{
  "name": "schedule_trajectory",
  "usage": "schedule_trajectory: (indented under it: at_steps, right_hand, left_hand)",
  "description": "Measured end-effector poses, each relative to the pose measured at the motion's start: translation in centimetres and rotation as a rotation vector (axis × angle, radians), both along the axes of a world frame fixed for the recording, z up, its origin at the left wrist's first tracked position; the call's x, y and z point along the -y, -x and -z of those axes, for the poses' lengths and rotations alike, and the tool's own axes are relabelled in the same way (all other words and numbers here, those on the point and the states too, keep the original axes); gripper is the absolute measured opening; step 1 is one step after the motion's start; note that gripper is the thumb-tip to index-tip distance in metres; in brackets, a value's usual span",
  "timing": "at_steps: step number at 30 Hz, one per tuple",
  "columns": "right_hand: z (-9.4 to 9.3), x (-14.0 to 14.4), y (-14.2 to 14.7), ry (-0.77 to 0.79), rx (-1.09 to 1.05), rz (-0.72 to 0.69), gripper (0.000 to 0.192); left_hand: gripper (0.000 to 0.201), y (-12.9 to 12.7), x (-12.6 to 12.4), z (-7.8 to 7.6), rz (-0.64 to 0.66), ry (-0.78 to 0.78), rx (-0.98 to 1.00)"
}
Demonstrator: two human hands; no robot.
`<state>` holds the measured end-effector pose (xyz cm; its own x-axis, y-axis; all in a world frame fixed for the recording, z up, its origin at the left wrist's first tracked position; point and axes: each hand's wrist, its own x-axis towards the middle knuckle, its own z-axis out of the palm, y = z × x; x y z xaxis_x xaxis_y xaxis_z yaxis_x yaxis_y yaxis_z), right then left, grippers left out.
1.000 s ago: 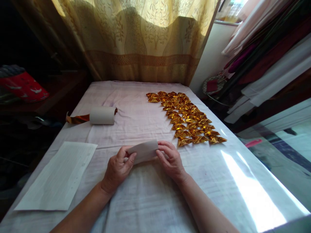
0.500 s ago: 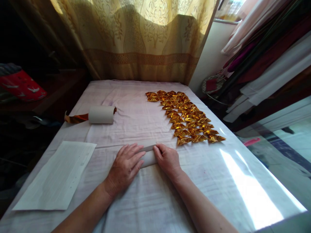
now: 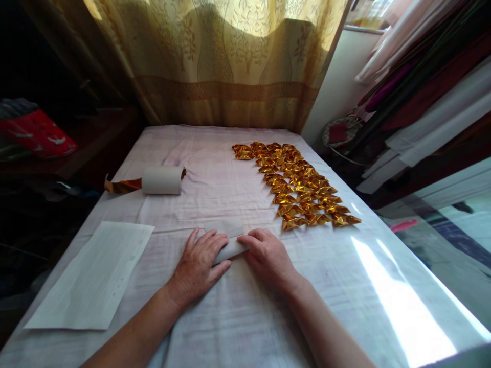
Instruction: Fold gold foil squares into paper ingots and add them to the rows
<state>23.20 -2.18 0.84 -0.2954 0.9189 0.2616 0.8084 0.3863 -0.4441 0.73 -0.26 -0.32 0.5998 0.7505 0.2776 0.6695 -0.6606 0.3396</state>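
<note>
A pale grey-white sheet of paper (image 3: 235, 248), partly folded over itself, lies on the cloth in front of me. Flat on its left part rests my left hand (image 3: 200, 261), fingers stretched out and thumb apart, pressing it down. My right hand (image 3: 268, 256) has its fingers curled and pinches the sheet's right end between thumb and forefinger. A strip of the paper beyond the fold shows past my fingertips. My hands cover both ends of the sheet.
Rows of folded gold foil ingots (image 3: 303, 186) stand to the right beyond my hands. A roll of paper with coppery foil inside (image 3: 161, 181) lies at the back left. Nearer, a white sheet (image 3: 94, 276) lies flat. A patterned curtain (image 3: 230, 87) hangs behind the cloth-covered surface (image 3: 203, 145).
The fold of the paper now shows a wider strip beyond my fingertips. My right hand has turned and shifted slightly, and my left thumb has spread away from the fingers.
</note>
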Motion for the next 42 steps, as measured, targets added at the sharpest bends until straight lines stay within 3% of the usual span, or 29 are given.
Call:
schedule_trajectory:
  at_steps: [5,10,19,30,42]
  right_hand:
    - [-0.3,-0.3,0.1,-0.105,0.156,-0.054,0.021]
    - [-0.4,-0.5,-0.1,-0.032,0.099,-0.146,0.017]
    - [0.2,-3.0,0.6,0.057,-0.064,0.013,0.008]
    - [0.8,-3.1,1.6,0.008,-0.099,0.098,0.007]
    - [1.1,-3.1,1.8,-0.033,-0.08,0.112,0.007]
  left_hand:
    - [0.023,0.3,-0.1,-0.2,0.026,0.027,0.015]
    - [0.02,0.7,-0.3,-0.8,0.036,0.041,0.039]
    - [0.024,1.5,-1.4,0.0,-0.092,-0.054,0.161]
    - [0.025,0.4,0.1,-0.8,-0.041,-0.237,-0.05]
    - [0.039,-0.9,1.8,0.4,0.027,-0.183,-0.092]
